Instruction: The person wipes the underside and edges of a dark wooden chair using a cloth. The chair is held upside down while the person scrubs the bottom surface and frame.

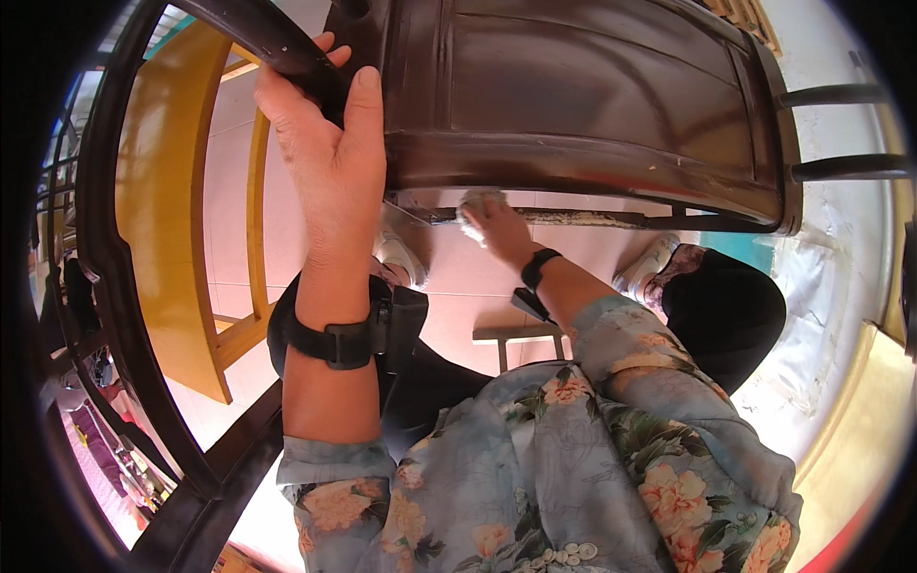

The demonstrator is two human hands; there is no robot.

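A dark brown wooden armchair faces me, its glossy panelled seat (559, 86) filling the upper middle of the view. My left hand (326, 136) is wrapped around the front end of its rounded armrest (269, 36), thumb on the near side. Lower down, my right hand (505, 233) holds a crumpled whitish cloth (473, 215) against the chair's front stretcher (584, 218), below the seat edge. Pale worn patches show on that stretcher to the right of the cloth. My fingers partly hide the cloth.
At left stand a yellow wooden piece of furniture (168, 215) and another dark wooden frame (107, 236). A small stool (512, 334) is below my right forearm. Clear plastic sheeting (802, 322) lies at right. My shoes (648, 268) rest on pink floor tiles (458, 268).
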